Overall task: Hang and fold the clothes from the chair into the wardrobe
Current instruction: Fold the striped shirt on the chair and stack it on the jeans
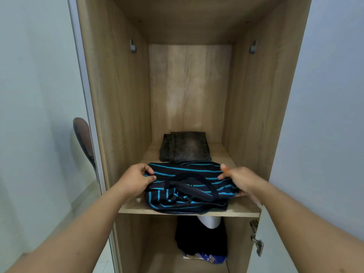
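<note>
A folded dark shirt with bright blue stripes (187, 191) lies at the front of the wooden wardrobe shelf (244, 212). My left hand (137, 177) grips its left edge, thumb and fingers curled round the cloth. My right hand (239, 179) holds its right edge, with fingers tucked under the fabric. Behind the shirt, folded grey jeans (185, 147) rest at the back of the same shelf.
The wardrobe's wooden side walls (122, 91) stand close on both sides. Metal rail brackets (133, 46) sit high on each wall. Below the shelf hang dark clothes (199, 239) above a blue patterned item (206, 258). A door hinge (257, 241) juts at lower right.
</note>
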